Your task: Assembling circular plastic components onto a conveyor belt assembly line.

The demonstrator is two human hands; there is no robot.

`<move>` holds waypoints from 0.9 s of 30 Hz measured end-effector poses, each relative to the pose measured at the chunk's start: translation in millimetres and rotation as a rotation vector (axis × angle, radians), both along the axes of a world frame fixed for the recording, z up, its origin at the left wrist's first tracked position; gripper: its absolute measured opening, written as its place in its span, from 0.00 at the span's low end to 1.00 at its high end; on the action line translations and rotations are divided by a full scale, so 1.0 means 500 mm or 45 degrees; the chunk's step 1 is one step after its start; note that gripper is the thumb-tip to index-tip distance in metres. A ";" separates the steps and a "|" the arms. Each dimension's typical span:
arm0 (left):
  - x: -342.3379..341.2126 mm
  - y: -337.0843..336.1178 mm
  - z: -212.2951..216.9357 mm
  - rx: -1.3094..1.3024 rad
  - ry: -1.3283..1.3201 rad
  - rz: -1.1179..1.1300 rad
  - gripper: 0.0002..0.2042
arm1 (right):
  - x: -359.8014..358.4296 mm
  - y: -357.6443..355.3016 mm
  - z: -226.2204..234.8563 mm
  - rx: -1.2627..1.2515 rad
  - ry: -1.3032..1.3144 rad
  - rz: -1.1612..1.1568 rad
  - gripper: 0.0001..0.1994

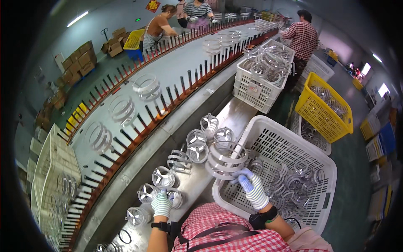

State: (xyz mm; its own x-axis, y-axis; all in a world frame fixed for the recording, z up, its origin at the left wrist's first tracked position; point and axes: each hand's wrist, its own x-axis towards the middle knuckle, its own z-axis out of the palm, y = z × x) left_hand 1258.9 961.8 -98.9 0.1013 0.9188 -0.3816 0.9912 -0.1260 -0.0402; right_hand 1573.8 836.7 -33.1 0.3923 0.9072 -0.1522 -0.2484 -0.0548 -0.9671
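Note:
My right hand [253, 190], in a striped glove with bluish fingertips, grips the lower edge of a large clear plastic spiral [226, 161] over the near-left rim of a white basket. My left hand [162, 204], gloved the same way, has its fingers closed at the edge of a small clear round plastic part [175, 198] on the metal ledge [197, 185]. Its fingertips are partly hidden by that part. Several similar parts with three-armed white centres stand along the ledge, among them one [163, 177] just beyond my left hand and another [147, 192] to its left.
The white basket [289, 145] holds many loose clear parts. A fuller white crate [256, 90] and a yellow crate [321, 113] stand beyond it. A conveyor [151, 107] edged with upright dark pegs carries clear spirals. Co-workers [300, 38] stand farther along it. Another pale crate [56, 155] is at left.

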 end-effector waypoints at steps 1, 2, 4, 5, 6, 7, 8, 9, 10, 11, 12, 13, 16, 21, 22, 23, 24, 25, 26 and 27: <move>-0.006 0.000 0.006 0.045 -0.062 0.001 0.20 | -0.012 0.005 0.014 0.039 0.029 0.039 0.12; -0.019 0.007 -0.001 0.044 -0.143 -0.074 0.19 | -0.017 0.009 0.022 0.083 0.059 0.078 0.12; -0.055 0.007 -0.024 0.015 -0.188 -0.145 0.18 | -0.034 0.005 0.015 0.134 0.126 0.105 0.11; -0.073 0.013 -0.036 -0.007 -0.148 -0.134 0.17 | -0.044 0.012 0.017 0.137 0.148 0.107 0.11; -0.069 0.017 -0.015 -0.111 -0.186 -0.116 0.18 | -0.051 0.018 0.027 0.146 0.098 0.086 0.10; -0.065 0.010 0.001 0.012 -0.071 -0.168 0.19 | -0.057 0.021 0.022 0.133 0.012 0.124 0.11; -0.055 0.008 0.019 0.224 -0.200 -0.345 0.20 | -0.057 0.015 0.020 0.149 -0.057 0.133 0.11; -0.049 0.010 0.029 0.440 -0.324 -0.515 0.21 | -0.062 0.015 0.019 0.168 -0.120 0.149 0.10; -0.051 0.020 0.016 0.183 -0.625 -0.413 0.23 | -0.077 0.018 0.031 0.144 -0.151 0.184 0.10; -0.031 0.033 0.023 -0.088 -0.925 -0.310 0.25 | -0.088 0.018 0.054 0.115 -0.189 0.218 0.10; -0.020 0.021 0.037 -0.190 -1.097 -0.360 0.23 | -0.110 0.023 0.069 0.152 -0.029 0.258 0.10; 0.007 0.003 0.069 -0.310 -1.270 -0.425 0.22 | -0.121 0.026 0.066 0.174 0.083 0.322 0.09; 0.057 -0.008 0.143 -0.857 -1.090 -0.227 0.18 | -0.148 0.033 0.045 0.172 -0.172 0.449 0.14; 0.117 0.008 0.136 -1.005 -1.811 -0.153 0.16 | -0.163 0.046 0.049 0.286 -0.513 0.430 0.16; 0.117 0.019 0.108 -0.954 -2.004 -0.178 0.16 | -0.163 0.049 0.054 0.426 -0.844 0.374 0.17; 0.115 0.036 0.074 -0.896 -2.195 -0.201 0.17 | -0.160 0.048 0.064 0.427 -0.831 0.399 0.17; 0.060 0.130 -0.031 -0.573 -1.237 -0.754 0.14 | -0.154 0.043 0.070 0.360 -0.620 0.265 0.19; 0.122 0.167 0.072 -0.747 -1.067 -0.621 0.14 | -0.140 0.031 0.064 0.266 -0.424 0.104 0.20; 0.074 0.238 -0.047 -0.086 -1.300 -0.980 0.14 | -0.140 0.029 0.058 0.221 -0.425 0.066 0.20; 0.149 0.255 0.070 -0.096 -1.734 -0.506 0.14 | -0.119 0.010 0.046 0.176 -0.438 -0.013 0.21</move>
State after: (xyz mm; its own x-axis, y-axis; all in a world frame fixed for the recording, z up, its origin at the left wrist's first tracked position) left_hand 1333.5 1089.5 -63.7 0.6662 0.7247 0.1757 0.1482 -0.3596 0.9213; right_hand 1514.2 841.8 -10.4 0.4081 0.9058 0.1143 0.0928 0.0833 -0.9922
